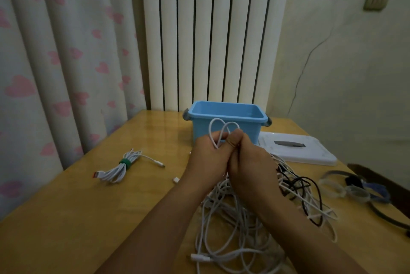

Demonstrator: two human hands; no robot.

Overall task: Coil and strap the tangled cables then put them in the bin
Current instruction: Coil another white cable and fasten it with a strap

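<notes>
A tangled heap of white and black cables (255,211) lies on the wooden table (66,218) under my forearms. My left hand (207,156) and my right hand (250,160) are raised together above the heap, both gripping a white cable (214,128) whose two loops stick up above my fingers. Just behind my hands stands the blue bin (226,110), open, nothing visible inside. To the left lies a coiled white cable (115,170) bound with a green strap (125,163).
A white lid (310,151) lies right of the bin. Several loose straps and bands (355,189) sit near the table's right edge. A loose white plug (176,179) lies left of my left wrist. Curtain and radiator stand behind the table.
</notes>
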